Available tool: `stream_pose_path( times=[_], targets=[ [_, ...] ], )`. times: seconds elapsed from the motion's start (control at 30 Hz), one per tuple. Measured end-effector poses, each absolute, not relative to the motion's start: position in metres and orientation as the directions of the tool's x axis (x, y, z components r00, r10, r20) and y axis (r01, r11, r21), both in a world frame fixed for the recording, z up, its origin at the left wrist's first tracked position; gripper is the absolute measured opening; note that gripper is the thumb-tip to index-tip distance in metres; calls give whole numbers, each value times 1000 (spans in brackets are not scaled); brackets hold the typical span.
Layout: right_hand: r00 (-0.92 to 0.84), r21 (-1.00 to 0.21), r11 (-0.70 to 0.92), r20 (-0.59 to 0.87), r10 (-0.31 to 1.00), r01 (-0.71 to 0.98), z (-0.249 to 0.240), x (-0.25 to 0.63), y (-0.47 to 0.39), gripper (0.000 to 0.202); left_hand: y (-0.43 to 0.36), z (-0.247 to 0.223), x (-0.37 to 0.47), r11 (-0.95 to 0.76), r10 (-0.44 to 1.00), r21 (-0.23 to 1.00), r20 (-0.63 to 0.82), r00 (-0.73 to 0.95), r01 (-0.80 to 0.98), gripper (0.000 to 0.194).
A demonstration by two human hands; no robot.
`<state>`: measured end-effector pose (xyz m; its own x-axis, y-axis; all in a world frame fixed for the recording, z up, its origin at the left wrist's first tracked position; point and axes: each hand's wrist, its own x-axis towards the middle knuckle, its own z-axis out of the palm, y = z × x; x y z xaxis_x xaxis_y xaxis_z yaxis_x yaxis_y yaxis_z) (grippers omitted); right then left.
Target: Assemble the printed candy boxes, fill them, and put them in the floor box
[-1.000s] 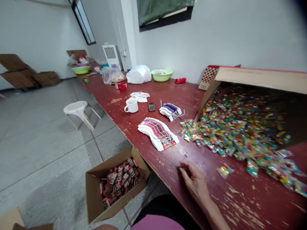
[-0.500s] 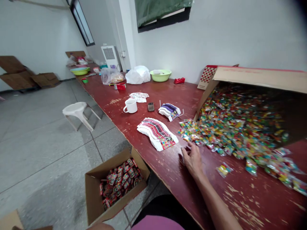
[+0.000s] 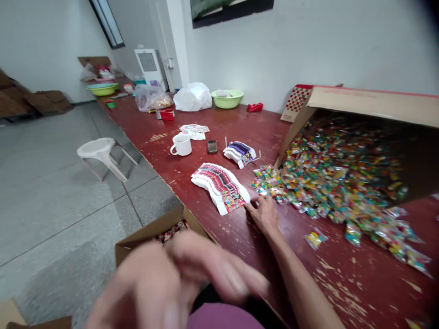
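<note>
My right hand (image 3: 265,214) is at the near right corner of a fanned stack of flat white bags (image 3: 221,187) with red print. Its thumb and index finger close on the edge of the end bag. My left hand (image 3: 178,274) is large and blurred close to the camera, fingers apart, nothing visible in it. Small clear packets of colourful candy (image 3: 329,183) spill from a tipped cardboard box (image 3: 363,103) to the right. One candy packet (image 3: 316,238) lies apart beside my right forearm. A smaller stack of purple-printed bags (image 3: 239,153) lies beyond the red ones.
A white mug (image 3: 181,144), a small dark device (image 3: 212,146) and a green basin (image 3: 227,98) stand on the red table (image 3: 219,244). An open carton (image 3: 151,231) of red packs is below the table edge, partly hidden by my left hand. A white stool (image 3: 103,153) stands left.
My right hand has moved left from the bare table to the red-printed stack's corner. My left hand has risen into view over the carton. The camera view has shifted slightly.
</note>
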<state>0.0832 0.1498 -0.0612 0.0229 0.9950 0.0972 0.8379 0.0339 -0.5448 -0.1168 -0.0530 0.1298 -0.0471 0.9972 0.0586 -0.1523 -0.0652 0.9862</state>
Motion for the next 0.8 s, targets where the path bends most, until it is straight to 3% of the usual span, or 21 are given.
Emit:
stream_pose_path(
  times=[0.1,0.17,0.23,0.27,0.33,0.5,0.67,0.8],
  targets=[
    [30,-550,16,76,997,835,-58,83,155,34,-9,103,-114,-175,964,978,147,-223,-113,22],
    [23,-556,18,68,997,831,-54,80,157,37,24,67,-118,-117,956,989,136,-258,88,19],
    [12,-553,22,58,998,833,-49,74,157,41,52,26,-123,-30,953,914,148,-264,406,20],
    [11,-547,18,50,999,837,-46,70,156,45,62,7,-125,-10,959,891,138,-248,454,19],
    [18,-534,1,30,999,845,-42,63,153,52,74,-21,-126,3,960,853,143,-239,522,19],
    [11,-541,-10,0,1000,841,-37,58,147,47,78,-37,-118,0,963,751,178,-202,660,44],
    [22,-608,-33,-26,999,793,-40,65,149,40,85,-37,-116,43,973,696,133,-188,717,44],
    [87,-713,-92,-44,995,696,-46,68,151,32,88,-39,-117,58,973,720,116,-202,692,46]
  ],
)
